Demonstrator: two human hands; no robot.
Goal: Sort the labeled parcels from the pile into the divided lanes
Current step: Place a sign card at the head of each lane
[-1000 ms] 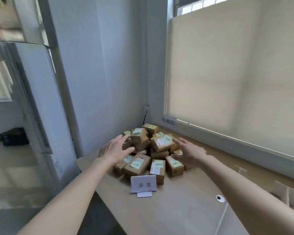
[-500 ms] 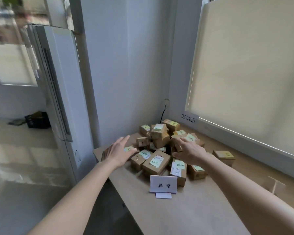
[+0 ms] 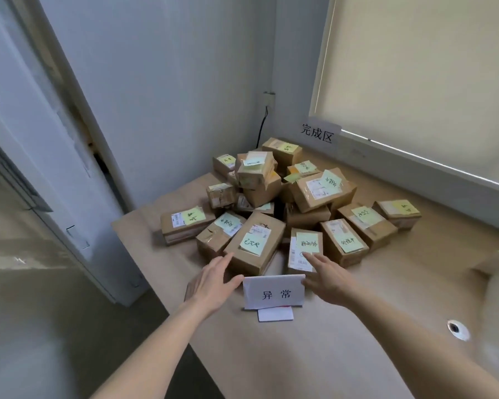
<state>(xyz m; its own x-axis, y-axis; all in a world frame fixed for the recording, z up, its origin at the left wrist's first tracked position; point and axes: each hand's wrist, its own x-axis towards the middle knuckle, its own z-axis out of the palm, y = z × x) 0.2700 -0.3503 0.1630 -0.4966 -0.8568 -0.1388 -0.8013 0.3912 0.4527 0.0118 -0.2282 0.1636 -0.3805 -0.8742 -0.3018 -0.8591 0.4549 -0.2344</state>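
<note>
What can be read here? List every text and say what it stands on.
"异常": white sign card standing on the table, between both hands.
"完成区": white paper sign on the wall below the window blind.
Sticky notes and shipping labels on the parcels: handwritten, too blurred to read.

Tan tabletop (image 3: 343, 355) in the room corner. Heap of cardboard parcels (image 3: 285, 208) with green sticky notes sits at its far end, some stacked on others. White sign card "异常" (image 3: 273, 292) stands just in front of the heap. Round cable grommet (image 3: 458, 329) near the right edge.
</note>
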